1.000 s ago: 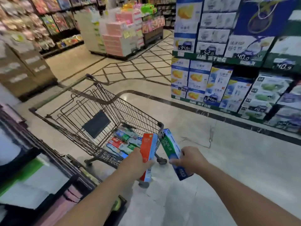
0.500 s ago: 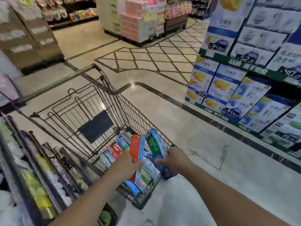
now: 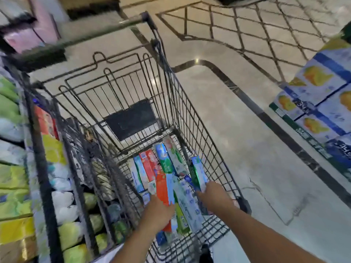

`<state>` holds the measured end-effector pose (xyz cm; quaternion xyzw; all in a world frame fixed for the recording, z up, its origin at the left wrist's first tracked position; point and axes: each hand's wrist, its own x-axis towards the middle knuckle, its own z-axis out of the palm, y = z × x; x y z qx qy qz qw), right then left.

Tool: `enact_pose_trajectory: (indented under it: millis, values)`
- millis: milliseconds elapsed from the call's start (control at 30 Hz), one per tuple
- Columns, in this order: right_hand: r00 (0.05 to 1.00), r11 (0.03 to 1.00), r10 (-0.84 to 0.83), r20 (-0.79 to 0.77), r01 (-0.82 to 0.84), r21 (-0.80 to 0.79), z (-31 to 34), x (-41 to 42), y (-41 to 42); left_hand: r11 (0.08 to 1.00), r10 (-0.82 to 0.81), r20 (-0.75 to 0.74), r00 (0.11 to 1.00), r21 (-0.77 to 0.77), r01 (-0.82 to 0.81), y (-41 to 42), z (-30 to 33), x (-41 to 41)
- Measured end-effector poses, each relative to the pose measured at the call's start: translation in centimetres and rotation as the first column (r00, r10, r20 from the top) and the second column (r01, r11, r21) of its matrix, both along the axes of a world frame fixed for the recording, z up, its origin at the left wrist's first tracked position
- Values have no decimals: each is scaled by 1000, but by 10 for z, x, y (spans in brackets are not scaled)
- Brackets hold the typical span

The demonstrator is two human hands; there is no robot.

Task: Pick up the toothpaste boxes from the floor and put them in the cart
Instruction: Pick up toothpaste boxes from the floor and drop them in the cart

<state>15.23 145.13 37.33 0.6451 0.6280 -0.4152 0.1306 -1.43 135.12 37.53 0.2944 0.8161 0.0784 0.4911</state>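
Note:
Both my hands are inside the wire shopping cart (image 3: 191,103), low over its load. My left hand (image 3: 158,213) grips an orange-red toothpaste box (image 3: 163,188) that points away from me. My right hand (image 3: 213,196) holds a green and blue toothpaste box (image 3: 197,171) by its near end, just inside the cart's right wall. Several more toothpaste boxes (image 3: 152,166) in red, blue, green and white lie flat on the cart floor beneath both hands.
A shelf rack (image 3: 43,168) of green, yellow and white packs runs close along the cart's left side. Stacked blue and white cartons (image 3: 322,103) stand at the right. Pale tiled floor (image 3: 237,130) with dark inlay lines lies between them.
Both hands have gone from above the cart's near rim down into the basket, carrying their boxes. The view has tilted downward and drawn closer to the cart.

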Motion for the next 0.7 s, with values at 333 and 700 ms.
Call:
enact_pose_trajectory:
  millis: [333, 700]
  values:
    - [954, 958, 243, 177, -208, -196, -130, 2, -10, 983, 72, -136, 988, -159, -94, 2, -100, 37]
    - [982, 977, 162, 93, -146, -157, -140, -1, -9, 983, -161, -244, 956, -129, 133, 8, -102, 35]
